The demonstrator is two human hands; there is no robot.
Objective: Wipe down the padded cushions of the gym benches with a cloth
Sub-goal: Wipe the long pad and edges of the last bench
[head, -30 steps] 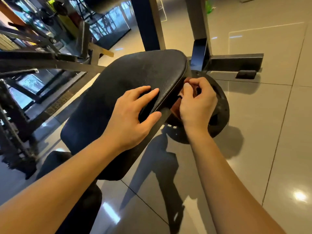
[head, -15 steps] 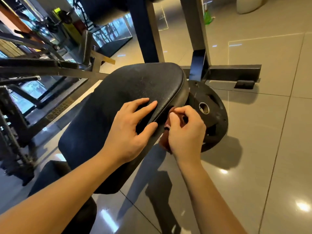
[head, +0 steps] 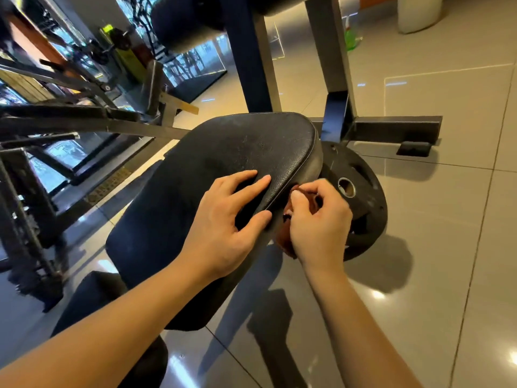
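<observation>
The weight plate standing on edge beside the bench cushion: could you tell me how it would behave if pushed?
Probably heavy: the weight plate looks thick and solid. Being round and on its rim on glossy floor tiles, it might roll or topple flat. Its cut-out slots should give a firm grip.
</observation>
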